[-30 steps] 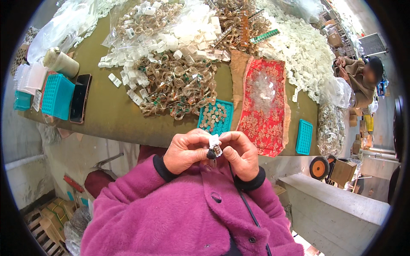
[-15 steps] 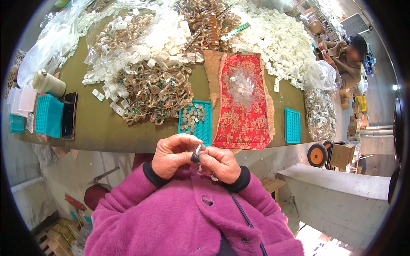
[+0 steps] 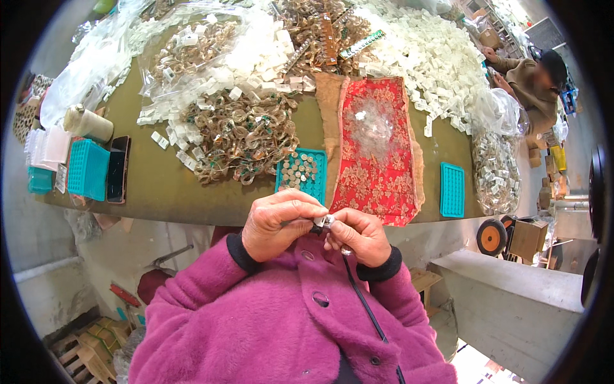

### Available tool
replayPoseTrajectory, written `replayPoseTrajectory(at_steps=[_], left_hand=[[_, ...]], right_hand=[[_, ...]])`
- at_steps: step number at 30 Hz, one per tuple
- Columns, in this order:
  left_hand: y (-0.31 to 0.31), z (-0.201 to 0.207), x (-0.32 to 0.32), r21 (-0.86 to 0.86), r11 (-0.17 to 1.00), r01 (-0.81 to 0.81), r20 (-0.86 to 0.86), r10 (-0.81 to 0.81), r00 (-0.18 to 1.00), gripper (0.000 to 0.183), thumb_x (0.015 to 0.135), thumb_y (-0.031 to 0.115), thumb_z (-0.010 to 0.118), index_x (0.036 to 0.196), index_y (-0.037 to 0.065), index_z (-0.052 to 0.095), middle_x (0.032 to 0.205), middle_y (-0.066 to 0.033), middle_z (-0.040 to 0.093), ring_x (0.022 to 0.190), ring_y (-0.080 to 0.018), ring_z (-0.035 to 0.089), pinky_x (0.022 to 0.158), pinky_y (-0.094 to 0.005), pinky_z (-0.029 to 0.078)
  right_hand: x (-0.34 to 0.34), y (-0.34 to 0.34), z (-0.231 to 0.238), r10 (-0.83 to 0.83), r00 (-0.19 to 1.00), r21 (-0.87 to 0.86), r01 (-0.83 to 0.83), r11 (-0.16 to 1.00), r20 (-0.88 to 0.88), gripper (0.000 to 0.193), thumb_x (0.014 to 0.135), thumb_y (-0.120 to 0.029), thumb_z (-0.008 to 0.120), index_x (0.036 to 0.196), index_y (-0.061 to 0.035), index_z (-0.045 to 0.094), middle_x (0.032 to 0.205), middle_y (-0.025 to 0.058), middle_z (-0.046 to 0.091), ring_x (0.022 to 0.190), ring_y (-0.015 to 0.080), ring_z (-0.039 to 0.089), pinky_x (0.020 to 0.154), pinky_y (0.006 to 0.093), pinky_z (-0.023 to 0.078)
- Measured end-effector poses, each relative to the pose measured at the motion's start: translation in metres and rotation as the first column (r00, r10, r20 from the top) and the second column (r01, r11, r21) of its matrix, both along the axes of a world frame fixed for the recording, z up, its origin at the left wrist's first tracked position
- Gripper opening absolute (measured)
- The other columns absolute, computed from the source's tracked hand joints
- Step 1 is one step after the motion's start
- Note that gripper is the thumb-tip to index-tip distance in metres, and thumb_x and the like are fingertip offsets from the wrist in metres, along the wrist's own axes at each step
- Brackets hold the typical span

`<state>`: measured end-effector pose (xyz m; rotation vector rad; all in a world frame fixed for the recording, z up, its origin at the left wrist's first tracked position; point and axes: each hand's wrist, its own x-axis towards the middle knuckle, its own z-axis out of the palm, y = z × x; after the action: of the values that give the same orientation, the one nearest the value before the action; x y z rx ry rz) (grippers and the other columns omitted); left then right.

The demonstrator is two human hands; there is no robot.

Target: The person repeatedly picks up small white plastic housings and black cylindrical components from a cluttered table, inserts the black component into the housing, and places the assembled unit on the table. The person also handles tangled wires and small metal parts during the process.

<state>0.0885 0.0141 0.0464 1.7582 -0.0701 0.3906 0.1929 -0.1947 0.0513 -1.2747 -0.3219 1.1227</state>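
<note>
Close to my chest, my left hand (image 3: 275,224) and my right hand (image 3: 362,238) meet at a small white plastic case (image 3: 324,221). Both hands are closed on it in a pinch. Something dark lies under the left fingertips, too small to name. Just beyond the hands, at the table's near edge, is a teal tray (image 3: 314,187) with several small round silver discs (image 3: 299,168). Right of that tray a red floral cloth pad (image 3: 377,192) lies on brown fabric, with a pale worn patch in its middle.
Tangled clear wire coils (image 3: 240,137) and a heap of white plastic cases (image 3: 416,61) cover the far table. A second teal tray (image 3: 452,190) and a filled clear bag (image 3: 496,169) lie right. Stacked teal trays (image 3: 88,169) and a phone (image 3: 118,169) lie left. A co-worker (image 3: 540,83) sits far right.
The white case has turned between my fingers and shows a broader side now. My fingers have shifted around it, and the whole view has slid a little.
</note>
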Motion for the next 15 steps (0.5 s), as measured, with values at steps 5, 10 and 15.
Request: replayPoseTrajectory(at_steps=[5,10,15], left_hand=[[-0.009,0.000,0.005,-0.004,1.000,0.005,-0.036,-0.005,0.999,0.030,0.076,-0.008,0.080,0.104,0.003,0.079,0.102,-0.0101,0.075,0.094,-0.0215,0.073,0.081,-0.0319,0.059],[-0.015,-0.005,0.012,0.032,0.999,0.011,0.011,-0.011,1.000,0.028,0.076,-0.007,0.082,0.102,0.002,0.079,0.100,-0.0102,0.075,0.091,-0.0229,0.074,0.079,-0.0318,0.060],[-0.016,-0.010,0.018,0.000,0.997,0.074,0.010,-0.074,0.997,0.031,0.078,-0.010,0.079,0.107,0.002,0.078,0.103,-0.0124,0.075,0.095,-0.0231,0.074,0.082,-0.0335,0.059]], right_hand=[[0.003,-0.004,0.011,0.034,0.986,-0.074,-0.022,0.997,0.164,0.014,0.106,-0.014,0.064,0.108,-0.0013,0.069,0.081,-0.0004,0.065,0.068,0.0054,0.060,0.059,0.0226,0.048],[0.001,-0.005,0.012,0.033,0.963,-0.045,-0.021,0.999,0.269,0.013,0.105,-0.015,0.064,0.104,-0.0024,0.068,0.083,-0.0011,0.064,0.071,0.0054,0.060,0.061,0.0225,0.048],[0.005,-0.014,0.004,0.019,0.996,-0.034,-0.015,0.999,0.092,0.015,0.106,-0.017,0.064,0.101,-0.0029,0.067,0.081,-0.0010,0.063,0.068,0.0055,0.058,0.061,0.0223,0.048]])
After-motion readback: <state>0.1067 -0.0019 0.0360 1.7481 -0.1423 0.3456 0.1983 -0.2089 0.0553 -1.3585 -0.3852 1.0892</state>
